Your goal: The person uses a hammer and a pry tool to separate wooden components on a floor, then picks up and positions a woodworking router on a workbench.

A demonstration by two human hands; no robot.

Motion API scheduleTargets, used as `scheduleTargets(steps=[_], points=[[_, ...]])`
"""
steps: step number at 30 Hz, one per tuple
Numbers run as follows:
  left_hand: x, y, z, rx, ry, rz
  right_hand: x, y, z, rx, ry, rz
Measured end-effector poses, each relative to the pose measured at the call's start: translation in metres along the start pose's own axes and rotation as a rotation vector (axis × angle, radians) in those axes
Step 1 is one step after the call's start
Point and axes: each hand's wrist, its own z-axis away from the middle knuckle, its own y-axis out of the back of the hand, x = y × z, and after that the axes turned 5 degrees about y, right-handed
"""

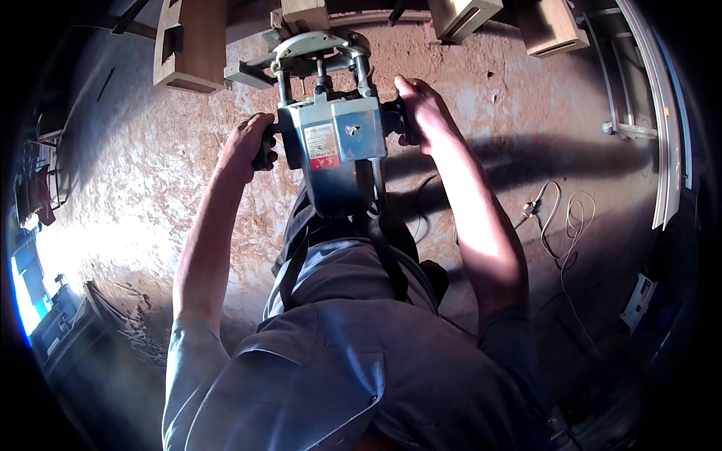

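Observation:
A blue-grey plunge router (pixel 331 143) hangs in front of my body, its motor body toward me and its round metal base (pixel 320 46) pointing away. My left hand (pixel 252 143) is wrapped round the black handle on its left side. Around the opposite handle, my right hand (pixel 423 113) is closed. Two shiny guide posts and the spindle show between body and base. A metal fence bar (pixel 250 74) juts left from the base. Just beyond the base is the end of a wooden piece (pixel 304 13); whether they touch I cannot tell.
Slotted wooden beams stand at the far left (pixel 192 52), far right (pixel 465 16) and further right (pixel 553 30). A cable (pixel 575 225) with a connector (pixel 529 208) lies on the dusty floor at right. Long pale strips (pixel 665 150) lean along the right edge. Scraps lie at lower left.

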Motion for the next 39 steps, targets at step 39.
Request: scheduleTargets(steps=[39], points=[[0.011,0.000,-0.004,-0.055,0.029,-0.063,0.004,0.002,-0.018,0.045,-0.058,-0.021]])
